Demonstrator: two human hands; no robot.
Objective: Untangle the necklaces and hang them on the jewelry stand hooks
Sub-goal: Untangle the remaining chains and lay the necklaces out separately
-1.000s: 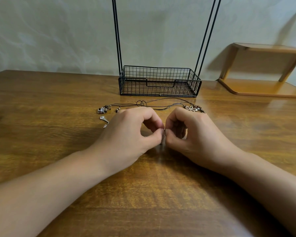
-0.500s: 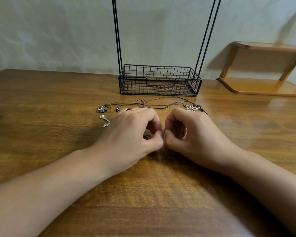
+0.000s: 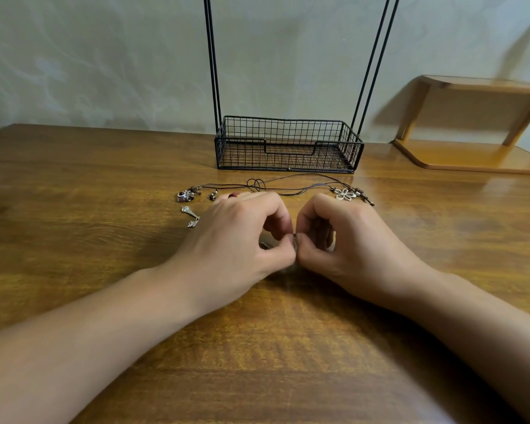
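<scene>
Hands meet at the middle of a wooden table [image 3: 74, 185], the left hand [image 3: 242, 237] and right hand [image 3: 346, 240] each pinching a tiny, blurred piece of chain [image 3: 294, 240] between thumb and forefinger. Tangled cord necklaces [image 3: 276, 188] lie just beyond the knuckles, near the wire basket base of the jewelry stand [image 3: 288, 145]
</scene>
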